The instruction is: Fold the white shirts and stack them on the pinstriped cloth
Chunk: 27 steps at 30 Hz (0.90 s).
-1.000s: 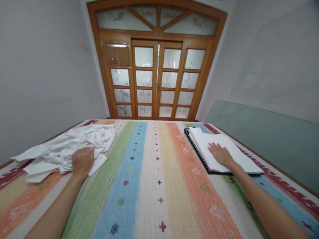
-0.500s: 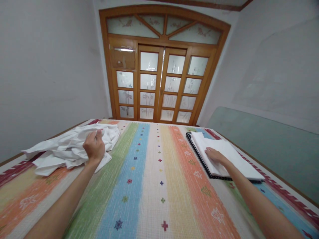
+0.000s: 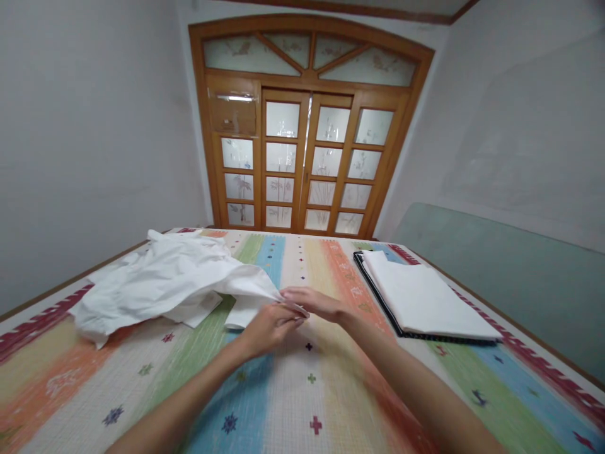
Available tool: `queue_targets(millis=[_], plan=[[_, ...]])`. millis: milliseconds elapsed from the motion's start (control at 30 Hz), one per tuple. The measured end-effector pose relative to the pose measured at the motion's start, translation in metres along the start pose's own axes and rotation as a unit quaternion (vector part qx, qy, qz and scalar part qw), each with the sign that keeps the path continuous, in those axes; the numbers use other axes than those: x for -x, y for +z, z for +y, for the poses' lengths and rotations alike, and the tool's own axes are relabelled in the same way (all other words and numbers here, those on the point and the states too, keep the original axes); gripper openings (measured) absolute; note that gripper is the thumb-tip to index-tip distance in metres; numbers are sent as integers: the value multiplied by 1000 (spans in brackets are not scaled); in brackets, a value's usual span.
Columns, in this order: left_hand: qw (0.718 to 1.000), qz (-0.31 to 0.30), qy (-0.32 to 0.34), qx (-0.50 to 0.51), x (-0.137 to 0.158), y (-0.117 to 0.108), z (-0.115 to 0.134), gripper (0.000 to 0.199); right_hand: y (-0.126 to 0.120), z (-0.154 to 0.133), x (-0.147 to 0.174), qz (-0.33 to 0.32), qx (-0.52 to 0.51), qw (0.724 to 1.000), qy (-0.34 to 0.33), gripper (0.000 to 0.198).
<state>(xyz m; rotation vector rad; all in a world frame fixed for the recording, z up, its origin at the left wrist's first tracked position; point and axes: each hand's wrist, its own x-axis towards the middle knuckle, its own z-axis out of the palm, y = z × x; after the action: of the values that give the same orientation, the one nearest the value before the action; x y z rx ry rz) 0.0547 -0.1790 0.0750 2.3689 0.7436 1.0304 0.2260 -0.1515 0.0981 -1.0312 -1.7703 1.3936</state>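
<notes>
A crumpled white garment (image 3: 165,277), perhaps a shirt, lies on the left of the striped cover, one part of it drawn out towards the middle. My left hand (image 3: 271,328) is closed on the end of that part, just above the cover. Right beside it, my right hand (image 3: 314,302) holds the same end, its fingers over the fabric and partly hiding it. To the right rests a flat folded pile, with white cloth (image 3: 430,296) on top and black cloth (image 3: 378,296) showing along its edges; neither hand touches it.
The bed-like surface has a cover (image 3: 288,403) with coloured stripes and small motifs. A pale green board (image 3: 510,265) stands along the right side. Behind are wooden doors (image 3: 302,157) with glass panes, and grey-white walls at both sides.
My right hand has left the folded pile and come to the middle. My left hand has moved right and nearer, pulling part of the white garment along; both hands now meet at its end.
</notes>
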Motion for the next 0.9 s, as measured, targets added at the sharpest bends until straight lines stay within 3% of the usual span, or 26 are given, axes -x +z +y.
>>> queue_targets(millis=[133,267,367,467,533,600,667,767,900], plan=[[992,21,82,-95,12,10,-9,19,10,14,-9,6,31,999,5,22],[966,96,141,-196,13,0,-14,22,-13,28,-18,141,31,989,-41,25],[939,148,113,-289,10,-14,-24,33,-45,28,-19,272,17,961,-53,30],[922,156,54,-350,11,-25,-38,45,-81,21,-15,375,21,922,-89,33],[913,141,21,-382,14,-29,-47,47,-104,16,-10,478,18,867,-139,33],[907,111,-17,-406,16,-28,-52,38,-122,14,-4,565,9,807,-173,32],[907,76,-58,-410,16,-26,-52,24,-134,15,2,608,2,773,-181,31],[931,50,-78,-354,13,-19,-42,17,-138,19,10,597,16,787,-155,30],[978,-2,-33,-208,9,-3,-11,12,-126,18,17,541,119,822,-136,23]])
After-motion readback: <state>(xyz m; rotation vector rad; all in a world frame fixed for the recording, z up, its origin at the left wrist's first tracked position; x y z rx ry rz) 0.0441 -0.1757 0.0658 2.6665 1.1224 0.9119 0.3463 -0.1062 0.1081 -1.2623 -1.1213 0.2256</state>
